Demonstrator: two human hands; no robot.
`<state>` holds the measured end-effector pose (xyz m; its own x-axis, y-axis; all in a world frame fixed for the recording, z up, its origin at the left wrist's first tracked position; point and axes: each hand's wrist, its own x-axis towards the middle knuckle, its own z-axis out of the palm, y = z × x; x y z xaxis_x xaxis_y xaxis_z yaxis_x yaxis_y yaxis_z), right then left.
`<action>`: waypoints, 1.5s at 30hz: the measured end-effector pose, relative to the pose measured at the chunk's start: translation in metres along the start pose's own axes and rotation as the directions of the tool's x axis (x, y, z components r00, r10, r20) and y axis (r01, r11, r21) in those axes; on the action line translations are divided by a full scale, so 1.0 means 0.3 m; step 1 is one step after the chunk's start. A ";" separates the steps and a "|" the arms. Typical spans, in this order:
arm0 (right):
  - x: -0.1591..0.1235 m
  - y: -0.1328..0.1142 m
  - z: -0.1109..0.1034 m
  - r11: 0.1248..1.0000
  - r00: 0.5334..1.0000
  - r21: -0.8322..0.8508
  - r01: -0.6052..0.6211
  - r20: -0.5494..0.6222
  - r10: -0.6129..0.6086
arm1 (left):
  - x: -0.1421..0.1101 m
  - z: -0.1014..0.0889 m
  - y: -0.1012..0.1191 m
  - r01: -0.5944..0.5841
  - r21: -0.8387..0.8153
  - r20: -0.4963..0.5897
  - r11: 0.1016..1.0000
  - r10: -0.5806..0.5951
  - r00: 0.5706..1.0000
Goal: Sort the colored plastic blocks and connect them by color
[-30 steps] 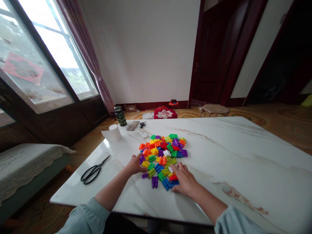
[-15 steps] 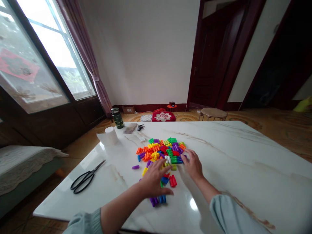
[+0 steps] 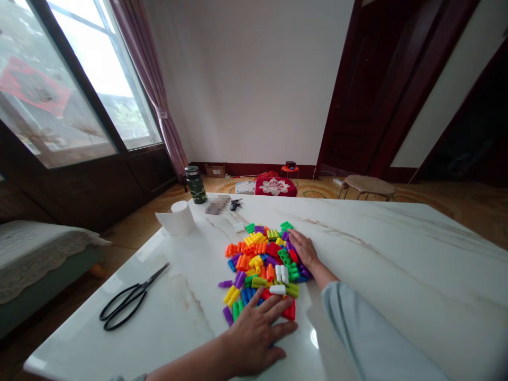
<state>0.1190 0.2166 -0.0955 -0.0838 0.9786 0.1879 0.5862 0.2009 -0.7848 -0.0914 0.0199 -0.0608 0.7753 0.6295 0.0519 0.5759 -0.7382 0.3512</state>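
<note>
Probably light, stiff and slightly slippery, the blocks (image 3: 257, 262) lie beneath and beyond the spread fingers of the left hand (image 3: 256, 330), beside the right hand's (image 3: 305, 251) nearly closed-up fingers; pinching their long sides should suit.

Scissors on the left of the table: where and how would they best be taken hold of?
Probably by the two black handle loops, with the left hand coming from the near side. The scissors lie flat, apart from the colourful blocks, their wide loops toward the person and their pointed blades aimed away.
</note>
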 end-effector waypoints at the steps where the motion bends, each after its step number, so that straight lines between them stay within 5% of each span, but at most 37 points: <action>1: -0.002 -0.015 0.022 1.000 1.000 -0.005 0.015 0.011 -0.015 | -0.011 0.003 -0.014 0.021 0.003 -0.004 1.000 -0.021 1.000; 12: -0.039 -0.153 0.201 0.991 0.999 -0.135 -0.020 -0.045 0.014 | -0.098 -0.034 -0.073 0.151 0.094 -0.107 0.984 -0.141 0.984; 16: -0.106 -0.185 0.224 0.998 0.999 -0.035 -0.047 -0.016 0.046 | -0.089 -0.062 -0.041 0.111 0.099 -0.105 0.989 -0.100 0.989; 20: -0.146 -0.169 0.184 0.984 0.994 0.142 0.104 0.021 -0.108 | -0.066 -0.054 -0.021 -0.013 0.059 -0.043 0.998 0.015 0.999; 23: -0.080 -0.122 0.123 0.979 0.979 0.135 0.150 -0.162 -0.128 | -0.052 -0.035 -0.022 -0.034 0.039 -0.003 0.999 0.034 0.999; 25: 0.004 -0.086 0.088 1.000 0.965 0.019 -0.025 -0.262 0.029 | -0.047 -0.027 -0.027 -0.014 0.035 0.008 0.999 0.014 1.000; 28: 0.120 -0.053 0.079 0.990 0.968 -0.005 -0.138 -0.213 0.134 | -0.048 -0.024 -0.036 0.011 0.047 0.017 0.999 -0.012 1.000; 31: 0.159 -0.066 0.126 0.992 0.989 0.001 -0.124 -0.078 0.124 | -0.051 -0.023 -0.043 0.011 0.064 0.004 0.998 -0.011 1.000; 37: 0.048 -0.095 0.165 0.988 0.990 0.145 0.049 0.125 -0.068 | -0.060 -0.033 -0.045 -0.003 0.098 -0.007 0.995 0.004 1.000; 42: -0.097 -0.060 0.133 0.990 0.978 0.103 -0.096 -0.174 0.113 | -0.059 -0.063 -0.028 -0.074 0.093 -0.043 0.993 0.078 0.996; 45: -0.178 -0.096 0.194 0.999 0.986 0.012 -0.041 -0.159 0.042 | -0.047 -0.069 -0.013 -0.122 0.107 -0.103 0.987 0.133 0.986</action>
<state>0.0598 0.1612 -0.1173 0.0700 0.9667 0.2463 0.5793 0.1616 -0.7989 -0.1101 0.0190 -0.0435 0.8143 0.5472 0.1938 0.5013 -0.8312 0.2404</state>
